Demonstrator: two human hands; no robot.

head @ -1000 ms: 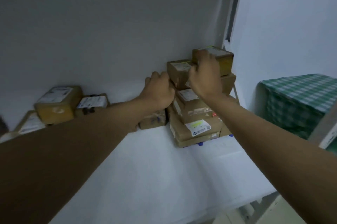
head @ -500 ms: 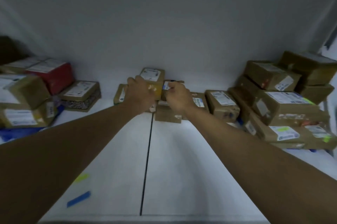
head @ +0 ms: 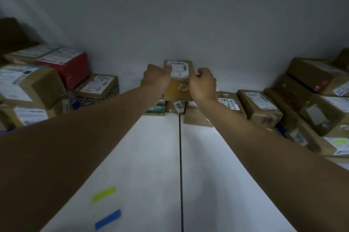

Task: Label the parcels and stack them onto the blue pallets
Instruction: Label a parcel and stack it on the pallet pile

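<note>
Nearest to the person, two strips of tape, one yellow-green and one blue, lie flat on the white desk, left of the dark seam that runs down its middle. Following that seam toward the wall, both bare arms reach out to a small brown parcel, held just above the row of low boxes at the seam's far end. The left hand curls round its left edge and the right hand grips its right edge, so each hand is grasping the parcel. It already carries a white printed label on its top face.

Left of the seam, by the wall, sits a heap of labelled cartons with a red box among them; right of the seam a taller stack of brown parcels leans against the wall, also labelled.

My guess is that the job is partly done: plenty of parcels are labelled and piled, yet several loose ones sit at the seam's end, and the one in hand has not been placed.

A sliver of blue shows under each pile, but whether that is a pallet I cannot tell. The label text is too blurred to read, and both piles are cut off at the frame edges.
</note>
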